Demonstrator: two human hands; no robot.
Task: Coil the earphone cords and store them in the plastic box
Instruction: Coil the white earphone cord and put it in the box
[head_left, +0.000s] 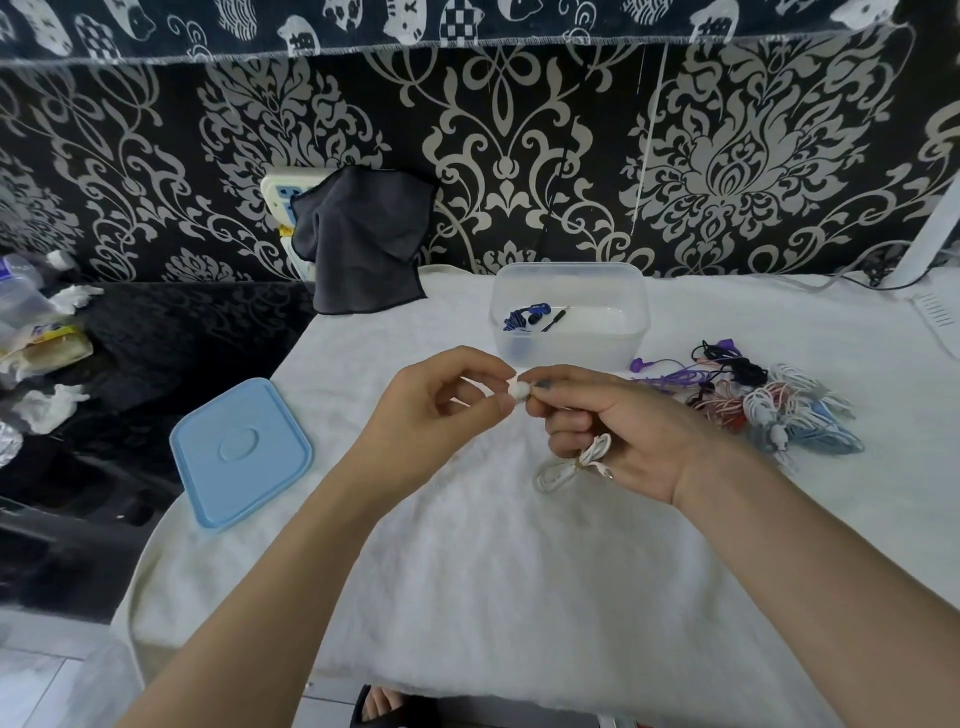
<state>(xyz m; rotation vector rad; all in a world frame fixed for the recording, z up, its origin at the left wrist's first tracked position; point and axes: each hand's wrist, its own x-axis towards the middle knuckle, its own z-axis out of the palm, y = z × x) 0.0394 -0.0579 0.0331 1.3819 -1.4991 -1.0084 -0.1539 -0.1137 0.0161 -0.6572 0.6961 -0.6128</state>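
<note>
Over the middle of the white-covered table, my left hand (441, 400) and my right hand (618, 421) meet at a white earbud (518, 388), both pinching it. A bundle of white earphone cord (571, 465) hangs from under my right palm. The clear plastic box (570, 312) stands open behind my hands; a coiled blue earphone (525, 316) lies inside it. To the right lies a pile of earphones (753, 397) in purple, black, red, white and light blue.
The box's light-blue lid (240, 451) lies flat at the table's left edge. A dark grey cloth (363, 239) hangs at the back against the patterned wall. Clutter of bags and tissues (41, 332) sits on the dark surface at left.
</note>
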